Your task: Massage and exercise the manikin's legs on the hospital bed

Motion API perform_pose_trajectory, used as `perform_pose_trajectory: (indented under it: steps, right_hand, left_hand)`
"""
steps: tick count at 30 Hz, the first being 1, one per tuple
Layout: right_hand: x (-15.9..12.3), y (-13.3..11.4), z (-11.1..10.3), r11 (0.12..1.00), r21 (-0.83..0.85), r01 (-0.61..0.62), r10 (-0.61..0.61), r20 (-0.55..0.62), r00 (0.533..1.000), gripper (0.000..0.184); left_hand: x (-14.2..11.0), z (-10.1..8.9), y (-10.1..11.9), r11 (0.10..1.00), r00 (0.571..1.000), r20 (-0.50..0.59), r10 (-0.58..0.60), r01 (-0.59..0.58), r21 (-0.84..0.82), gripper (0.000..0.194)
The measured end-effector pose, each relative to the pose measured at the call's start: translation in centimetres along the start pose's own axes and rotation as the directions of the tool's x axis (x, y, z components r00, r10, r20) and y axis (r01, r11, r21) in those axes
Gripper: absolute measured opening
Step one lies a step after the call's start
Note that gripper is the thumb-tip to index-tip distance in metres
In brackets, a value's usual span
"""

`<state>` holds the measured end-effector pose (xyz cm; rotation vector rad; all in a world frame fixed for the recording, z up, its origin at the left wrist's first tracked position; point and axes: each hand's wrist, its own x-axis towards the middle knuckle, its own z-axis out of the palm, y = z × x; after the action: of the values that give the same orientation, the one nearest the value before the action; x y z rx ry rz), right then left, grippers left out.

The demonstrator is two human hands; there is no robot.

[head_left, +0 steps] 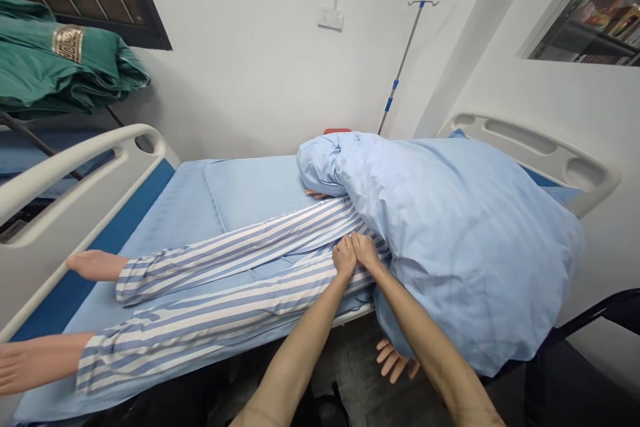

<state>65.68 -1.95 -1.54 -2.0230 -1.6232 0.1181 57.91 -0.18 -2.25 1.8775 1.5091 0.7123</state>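
Note:
My left hand [344, 255] and my right hand [365, 251] are side by side and touching, both closed at the upper front of a pair of blue-and-white striped pajama trousers [240, 300]. Their fingers curl into the cloth near the hip, beside the quilt edge. What looks like a manikin wears the trousers and lies on its back, its bare feet [43, 360] toward the left. A bulky light blue quilt [465, 233] hides its upper body and head. One manikin hand [397, 359] hangs below the quilt at the near bedside; the far one [316, 193] peeks out.
The bed has a light blue sheet [255, 187], a footboard [60, 180] at left and a headboard [530, 140] at right. Behind it stands an IV pole [403, 67]. A dark chair [590, 347] is at lower right. Folded green fabric [65, 73] lies at upper left.

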Motion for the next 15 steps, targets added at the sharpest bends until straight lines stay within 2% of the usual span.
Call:
perform_pose_trajectory:
  steps: [2, 4, 9, 15]
  right_hand:
    - [-0.1, 0.4, -0.3, 0.997, -0.073, -0.019, 0.020, 0.006, 1.000, 0.036]
    - [-0.3, 0.7, -0.3, 0.996, -0.069, -0.064, 0.062, -0.024, 0.998, 0.040]
    - [-0.6, 1.1, -0.2, 0.982, 0.135, -0.129, 0.146, -0.121, 0.982, 0.054]
    - [-0.2, 2.2, -0.2, 0.924, 0.360, -0.129, 0.211, -0.198, 0.957, 0.064]
  left_hand:
    - [-0.2, -0.1, 0.3, 0.999, 1.000, 0.008, -0.004, 0.004, 0.039, 0.043]
    - [-0.5, -0.3, 0.7, 0.997, 1.000, 0.026, -0.008, 0.006, 0.082, 0.045]
    - [-0.3, -0.8, 2.0, 0.992, 0.995, 0.073, -0.062, 0.054, 0.114, 0.046]
    - [0.3, 0.3, 2.7, 0.994, 0.990, 0.120, 0.074, -0.082, 0.067, 0.047]
